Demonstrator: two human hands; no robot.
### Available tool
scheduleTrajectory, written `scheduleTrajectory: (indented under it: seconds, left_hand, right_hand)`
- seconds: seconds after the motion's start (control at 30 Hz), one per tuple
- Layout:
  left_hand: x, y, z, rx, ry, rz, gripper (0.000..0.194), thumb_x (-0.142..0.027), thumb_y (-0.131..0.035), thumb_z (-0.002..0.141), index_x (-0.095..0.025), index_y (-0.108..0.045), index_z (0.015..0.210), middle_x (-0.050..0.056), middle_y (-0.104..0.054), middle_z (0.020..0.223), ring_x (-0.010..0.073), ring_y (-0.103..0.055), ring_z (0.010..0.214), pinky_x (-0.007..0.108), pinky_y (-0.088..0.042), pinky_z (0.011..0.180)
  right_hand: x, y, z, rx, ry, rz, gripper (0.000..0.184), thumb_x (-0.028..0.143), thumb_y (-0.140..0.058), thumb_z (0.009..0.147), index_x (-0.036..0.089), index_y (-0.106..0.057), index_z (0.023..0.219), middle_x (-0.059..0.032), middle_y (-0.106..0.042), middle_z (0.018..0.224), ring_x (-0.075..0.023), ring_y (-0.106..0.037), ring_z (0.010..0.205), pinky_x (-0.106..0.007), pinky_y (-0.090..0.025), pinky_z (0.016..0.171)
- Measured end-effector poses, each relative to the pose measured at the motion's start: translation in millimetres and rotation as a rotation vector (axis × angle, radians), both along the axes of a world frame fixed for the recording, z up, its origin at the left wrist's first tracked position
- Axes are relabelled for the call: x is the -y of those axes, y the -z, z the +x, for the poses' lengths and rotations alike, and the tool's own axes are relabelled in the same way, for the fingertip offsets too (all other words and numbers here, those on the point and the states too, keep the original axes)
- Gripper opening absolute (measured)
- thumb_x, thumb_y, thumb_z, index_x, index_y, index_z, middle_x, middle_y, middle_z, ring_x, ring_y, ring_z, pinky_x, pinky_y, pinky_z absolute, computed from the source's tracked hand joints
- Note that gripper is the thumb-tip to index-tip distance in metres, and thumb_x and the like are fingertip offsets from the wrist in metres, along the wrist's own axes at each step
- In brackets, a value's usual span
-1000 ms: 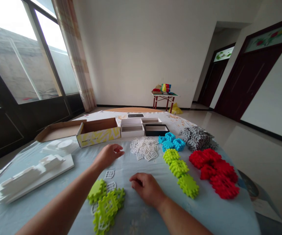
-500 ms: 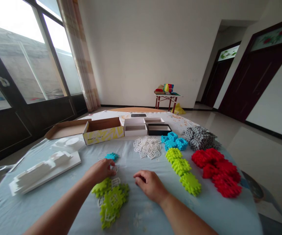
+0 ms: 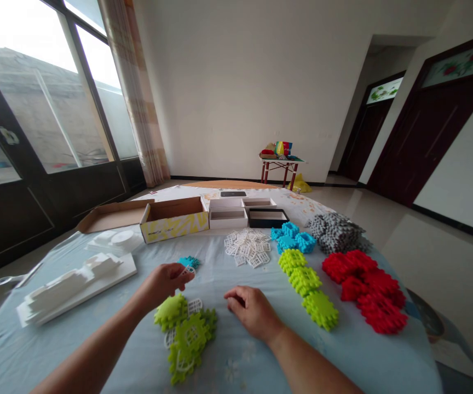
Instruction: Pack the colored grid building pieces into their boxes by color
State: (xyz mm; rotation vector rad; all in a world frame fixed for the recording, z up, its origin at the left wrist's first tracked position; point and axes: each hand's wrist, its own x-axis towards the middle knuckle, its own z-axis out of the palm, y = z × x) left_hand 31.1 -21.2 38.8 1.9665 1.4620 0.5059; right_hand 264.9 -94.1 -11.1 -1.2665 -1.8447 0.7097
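Observation:
My left hand [image 3: 169,283] pinches a small white lattice window piece [image 3: 189,270], lifted just in front of the blue notched pieces [image 3: 190,262]. Below that hand lies a loose group of lime-green interlocking pieces [image 3: 191,335], with several white window pieces [image 3: 194,306] on and among them. My right hand [image 3: 253,312] rests on the cloth to the right of the green group, its fingers curled in. Whether anything is inside those fingers is hidden. A heap of white window pieces [image 3: 248,247] lies beyond both hands.
On the right sit lime-green stacks [image 3: 305,280], red stacks [image 3: 368,284], blue stacks [image 3: 288,241] and a grey pile [image 3: 337,232]. Along the back stand a yellow-patterned carton [image 3: 174,221], its lid [image 3: 113,214] and small boxes [image 3: 228,218]. White foam-like shapes [image 3: 76,284] lie at left.
My left hand has risen slightly off the cloth, lifting the white window piece with it. The right hand stays in place.

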Motion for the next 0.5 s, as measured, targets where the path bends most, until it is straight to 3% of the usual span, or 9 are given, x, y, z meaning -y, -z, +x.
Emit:
scheduleTrajectory:
  seconds: [0.2,0.33,0.4,0.5]
  left_hand:
    - [-17,3.3,36,0.1,0.068,-0.192,0.039,-0.053,-0.053,0.066,-0.016,-0.054,0.058,0.001,-0.062,0.053,0.0074,-0.041,0.036,0.019,-0.025,0.033]
    - [-42,-2.0,76,0.194,0.073,-0.18,0.037,-0.049,-0.06,0.063,-0.013,-0.06,0.059,0.003,-0.064,0.054,0.0074,-0.044,0.037,0.018,-0.027,0.032]
    - [-52,-9.7,93,0.291,0.055,-0.113,0.039,-0.048,-0.057,0.07,-0.012,-0.063,0.083,0.007,-0.069,0.074,0.0091,-0.055,0.049,0.017,-0.033,0.037]
    - [-62,-20.3,103,0.389,0.014,-0.011,0.055,-0.044,-0.055,0.075,-0.012,-0.047,0.119,0.012,-0.066,0.096,0.0122,-0.063,0.067,0.017,-0.038,0.043]
  right_hand:
    - [1,-2.5,0,-0.002,-0.003,-0.016,0.022,0.024,-0.048,0.08,0.02,-0.067,0.091,-0.0032,-0.069,0.081,-0.015,-0.062,0.075,-0.023,-0.045,0.07]
    - [0,-1.1,1,-0.02,-0.007,-0.045,0.021,0.023,-0.049,0.079,0.019,-0.067,0.09,-0.0026,-0.068,0.078,-0.0146,-0.061,0.071,-0.023,-0.045,0.067]
    - [0,0.1,1,-0.027,-0.013,-0.038,0.021,0.022,-0.048,0.079,0.019,-0.066,0.09,-0.0018,-0.068,0.077,-0.014,-0.061,0.071,-0.023,-0.045,0.067]
    - [-1,1.1,2,-0.029,-0.02,-0.018,0.021,0.021,-0.047,0.08,0.02,-0.066,0.088,-0.001,-0.068,0.077,-0.0134,-0.061,0.072,-0.022,-0.044,0.068]
